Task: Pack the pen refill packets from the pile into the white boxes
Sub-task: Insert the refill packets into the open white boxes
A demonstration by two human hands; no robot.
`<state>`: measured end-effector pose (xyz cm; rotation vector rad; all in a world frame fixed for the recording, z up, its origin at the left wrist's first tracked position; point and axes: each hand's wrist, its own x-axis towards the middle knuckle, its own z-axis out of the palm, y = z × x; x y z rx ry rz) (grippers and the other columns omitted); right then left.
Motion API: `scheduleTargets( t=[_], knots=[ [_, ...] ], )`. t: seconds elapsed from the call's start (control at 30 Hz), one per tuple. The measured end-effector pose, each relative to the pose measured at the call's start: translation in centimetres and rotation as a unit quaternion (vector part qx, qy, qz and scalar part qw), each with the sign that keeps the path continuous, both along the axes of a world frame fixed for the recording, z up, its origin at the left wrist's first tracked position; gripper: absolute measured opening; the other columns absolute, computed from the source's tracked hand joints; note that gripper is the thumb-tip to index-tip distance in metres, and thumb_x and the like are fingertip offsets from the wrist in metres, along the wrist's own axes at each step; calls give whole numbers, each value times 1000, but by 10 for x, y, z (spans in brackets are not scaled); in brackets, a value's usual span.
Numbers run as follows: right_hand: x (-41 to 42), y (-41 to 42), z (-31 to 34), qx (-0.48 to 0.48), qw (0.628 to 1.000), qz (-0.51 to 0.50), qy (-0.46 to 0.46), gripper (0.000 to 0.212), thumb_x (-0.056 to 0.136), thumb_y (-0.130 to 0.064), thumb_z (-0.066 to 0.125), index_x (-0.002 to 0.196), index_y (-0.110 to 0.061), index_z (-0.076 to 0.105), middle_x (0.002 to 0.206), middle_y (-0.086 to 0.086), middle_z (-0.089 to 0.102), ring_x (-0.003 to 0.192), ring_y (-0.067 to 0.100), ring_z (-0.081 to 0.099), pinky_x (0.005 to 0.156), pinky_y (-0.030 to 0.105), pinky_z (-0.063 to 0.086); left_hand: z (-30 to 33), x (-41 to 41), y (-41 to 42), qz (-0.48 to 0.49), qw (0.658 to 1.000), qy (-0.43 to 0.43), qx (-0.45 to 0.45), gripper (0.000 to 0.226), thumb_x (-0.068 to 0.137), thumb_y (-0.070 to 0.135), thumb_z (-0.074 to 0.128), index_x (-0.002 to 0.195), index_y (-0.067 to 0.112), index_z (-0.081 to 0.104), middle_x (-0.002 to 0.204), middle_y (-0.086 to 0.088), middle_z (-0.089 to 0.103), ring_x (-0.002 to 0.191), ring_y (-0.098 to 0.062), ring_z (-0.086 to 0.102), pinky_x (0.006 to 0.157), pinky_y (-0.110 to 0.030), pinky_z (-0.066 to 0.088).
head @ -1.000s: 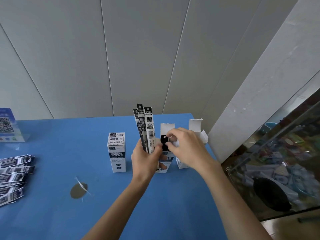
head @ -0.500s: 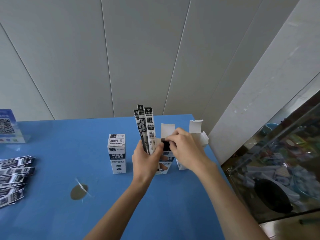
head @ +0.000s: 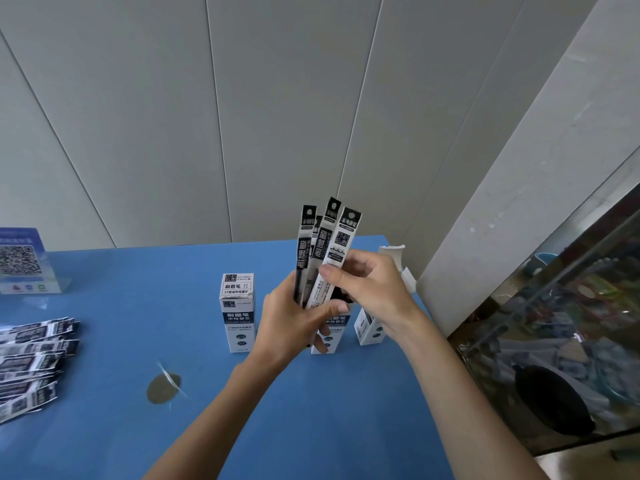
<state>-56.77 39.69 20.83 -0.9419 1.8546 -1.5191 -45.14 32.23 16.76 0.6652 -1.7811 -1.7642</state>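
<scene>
Several black-and-white pen refill packets point(head: 323, 249) stand upright in a fan above the middle white box point(head: 329, 336). My left hand point(head: 294, 323) grips the lower part of the bundle and wraps the top of that box. My right hand point(head: 367, 289) pinches the rightmost packet near its middle, thumb in front. The box's opening is hidden behind my hands. A closed white box point(head: 238, 311) stands to the left, and an open white box point(head: 370, 329) with a raised flap stands to the right. The pile of packets point(head: 33, 362) lies at the table's left edge.
The blue table point(head: 121, 427) ends at a grey wall behind. A QR-code sign point(head: 22, 263) stands at the far left. A grey patch with clear tape point(head: 164, 388) marks the table. A glass cabinet point(head: 561, 341) with clutter is on the right.
My right hand has left the middle box's flap and now pinches the rightmost packet. The packets have spread into a wider fan and tilted right.
</scene>
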Motion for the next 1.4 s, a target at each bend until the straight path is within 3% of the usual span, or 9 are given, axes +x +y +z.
scheduleTargets(
  t=[0.1, 0.17, 0.47, 0.57, 0.77, 0.97, 1.07, 1.17, 1.4],
  knots=[
    [1, 4, -1, -12, 999, -20, -47, 11, 86, -11, 68, 94, -5, 70, 76, 0, 72, 64, 4, 64, 56, 17, 47, 1, 4, 1, -5, 999, 34, 7, 15, 90, 31, 63, 93, 17, 61, 62, 0, 64, 51, -29, 65, 39, -38, 53],
    [0, 7, -2, -18, 997, -32, -73, 10, 87, -12, 66, 95, -6, 70, 73, -4, 70, 60, 4, 57, 53, 18, 40, 1, 6, 2, -7, 999, 41, 24, 21, 95, 32, 56, 91, 12, 62, 65, -4, 66, 53, -33, 66, 42, -47, 55],
    [1, 20, -8, -13, 986, -39, -159, 19, 85, -9, 67, 103, -2, 68, 87, 6, 73, 72, 13, 65, 56, 21, 43, -4, 7, 9, 5, 999, 33, 6, 19, 96, 28, 58, 85, 14, 65, 70, -17, 70, 57, -39, 68, 40, -40, 54],
    [1, 24, -6, 8, 986, -23, -168, 19, 85, -9, 68, 102, -1, 69, 83, 6, 72, 69, 13, 65, 55, 19, 44, -8, 5, 8, 12, 999, 26, -26, 21, 92, 35, 61, 85, 16, 67, 75, -12, 73, 67, -34, 71, 53, -47, 58],
    [-11, 33, 10, -51, 982, -139, -114, 13, 83, -11, 70, 95, -6, 70, 83, 6, 71, 70, 14, 60, 52, 22, 42, -1, 7, 5, 25, 998, 18, 49, 23, 97, 24, 56, 91, 3, 61, 76, -13, 67, 57, -28, 68, 36, -24, 47],
    [-27, 43, 35, -160, 951, -256, 72, 7, 85, -15, 69, 87, -8, 69, 79, 2, 69, 68, 7, 59, 59, 20, 47, -11, 3, -11, 90, 995, -24, 32, 35, 91, 35, 65, 87, 2, 55, 61, -5, 54, 43, -23, 59, 45, -63, 51],
    [-21, 35, 31, -165, 948, -239, 129, 3, 85, -14, 70, 83, -15, 68, 77, -3, 70, 68, 4, 63, 64, 20, 50, -9, -3, -9, 94, 994, -51, 34, 38, 84, 37, 74, 92, 4, 56, 55, -4, 59, 43, -27, 62, 40, -46, 53],
    [-13, 25, 20, -132, 949, -227, 172, 5, 86, -16, 69, 82, -14, 69, 74, -3, 71, 67, 8, 64, 65, 27, 53, -9, -11, -6, 100, 991, -72, 42, 38, 82, 36, 75, 98, 7, 55, 74, -26, 65, 47, -31, 64, 32, -19, 37],
    [-8, 8, -1, -63, 922, -218, 314, 25, 86, -20, 68, 68, -5, 60, 63, 2, 64, 60, 20, 58, 56, 30, 46, -17, -22, -4, 110, 990, -84, 36, 20, 88, 15, 66, 99, 5, 53, 79, -29, 66, 44, -28, 63, 31, -16, 38]
  ],
)
